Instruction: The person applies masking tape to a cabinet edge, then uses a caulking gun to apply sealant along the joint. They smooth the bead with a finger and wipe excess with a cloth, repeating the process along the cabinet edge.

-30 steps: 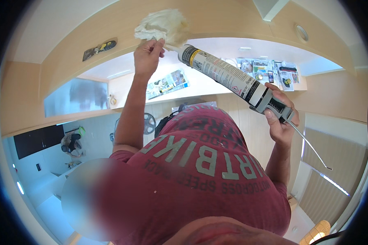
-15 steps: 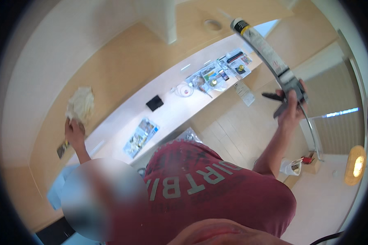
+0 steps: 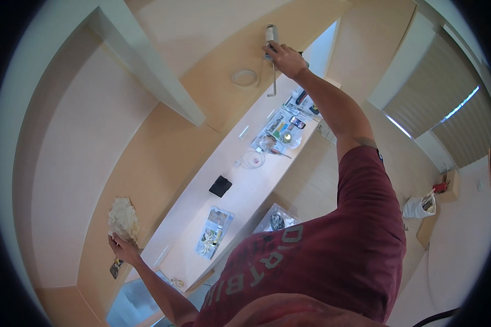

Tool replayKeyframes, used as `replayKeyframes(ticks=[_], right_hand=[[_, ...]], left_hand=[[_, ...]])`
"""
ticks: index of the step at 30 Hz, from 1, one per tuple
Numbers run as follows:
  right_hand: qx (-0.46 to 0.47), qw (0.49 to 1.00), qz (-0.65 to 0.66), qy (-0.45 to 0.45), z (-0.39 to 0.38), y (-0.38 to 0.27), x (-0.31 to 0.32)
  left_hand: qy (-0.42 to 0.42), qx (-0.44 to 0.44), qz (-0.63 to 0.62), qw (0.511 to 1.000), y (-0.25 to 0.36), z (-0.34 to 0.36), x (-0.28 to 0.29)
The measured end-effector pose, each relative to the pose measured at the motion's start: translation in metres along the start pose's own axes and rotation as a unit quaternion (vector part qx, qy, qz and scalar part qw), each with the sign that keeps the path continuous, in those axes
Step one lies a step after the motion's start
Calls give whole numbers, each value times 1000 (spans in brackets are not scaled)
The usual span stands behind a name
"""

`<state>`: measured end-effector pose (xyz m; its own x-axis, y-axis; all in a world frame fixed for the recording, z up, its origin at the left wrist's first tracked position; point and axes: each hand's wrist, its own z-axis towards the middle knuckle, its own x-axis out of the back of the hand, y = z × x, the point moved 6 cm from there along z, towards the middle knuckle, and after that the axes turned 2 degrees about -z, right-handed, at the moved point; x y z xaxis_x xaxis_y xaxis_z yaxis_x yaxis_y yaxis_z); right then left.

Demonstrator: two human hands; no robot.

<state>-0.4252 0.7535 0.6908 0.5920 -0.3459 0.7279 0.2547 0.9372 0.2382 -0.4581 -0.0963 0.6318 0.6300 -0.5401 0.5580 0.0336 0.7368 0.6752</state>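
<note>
My left hand (image 3: pixel 124 248) is at the lower left, its fingers closed on the edge of a crumpled cream cloth (image 3: pixel 124 216) over the wooden ledge. A small dark and yellowish item (image 3: pixel 116 267), too small to name, lies beside that hand. Far ahead, my right hand (image 3: pixel 287 58) grips a caulking gun (image 3: pixel 271 34) with a pale cartridge over the same ledge. The gun's hooked rod (image 3: pixel 274 82) points back toward me. The trigger is hidden by my fingers. Just left of the gun, a pale ring-shaped roll (image 3: pixel 245 78) lies on the wood.
Below the ledge runs a long pale counter (image 3: pixel 193 218) with a black square item (image 3: pixel 220 186), newspaper (image 3: pixel 215 231), a roll of clear tape (image 3: pixel 253 159) and a phone (image 3: pixel 297 122). A white post (image 3: pixel 147 68) stands at the upper left. A white bag (image 3: pixel 418 207) sits at right.
My right hand has carried the caulking gun from the right, where it was raised, to over the ledge. My left hand stays at the cloth. The whole view has turned.
</note>
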Motion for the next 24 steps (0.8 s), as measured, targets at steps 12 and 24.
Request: replayKeyframes(ticks=[12,24], right_hand=[[-33,932,75,-352,52,39,-78],[-141,893,405,136,9,-115,46]], left_hand=[[56,-25,-27,998,22,-16,4],[80,-242,-13,967,116,-16,-3]])
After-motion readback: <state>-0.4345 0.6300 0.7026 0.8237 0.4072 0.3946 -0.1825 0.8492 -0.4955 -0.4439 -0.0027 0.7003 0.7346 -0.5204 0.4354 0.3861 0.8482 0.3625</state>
